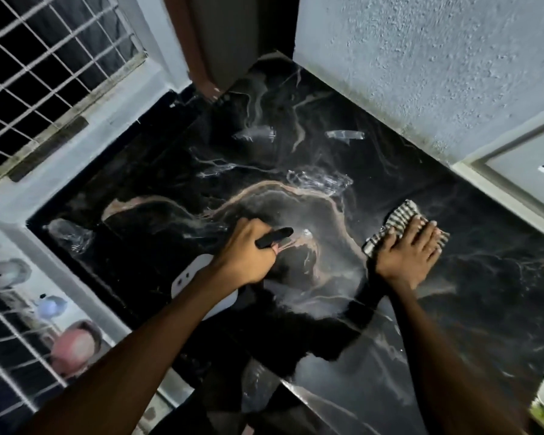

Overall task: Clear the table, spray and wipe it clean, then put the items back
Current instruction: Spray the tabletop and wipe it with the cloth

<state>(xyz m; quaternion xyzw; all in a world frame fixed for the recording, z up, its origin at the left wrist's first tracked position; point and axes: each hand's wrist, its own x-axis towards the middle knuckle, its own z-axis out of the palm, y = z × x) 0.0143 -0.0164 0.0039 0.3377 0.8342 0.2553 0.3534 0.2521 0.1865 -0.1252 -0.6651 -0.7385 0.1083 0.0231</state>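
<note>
Table [296, 146] of glossy black marble beside rough pale wall [421, 58].

The single head view looked steeply down from above the person's shoulders onto the table [296, 152], close enough that both forearms ran up from the bottom edge. It faced the wall [421, 58] beyond the far side, with a grilled window [44, 58] at upper left. The frame sat rotated, the tabletop running diagonally.
</note>
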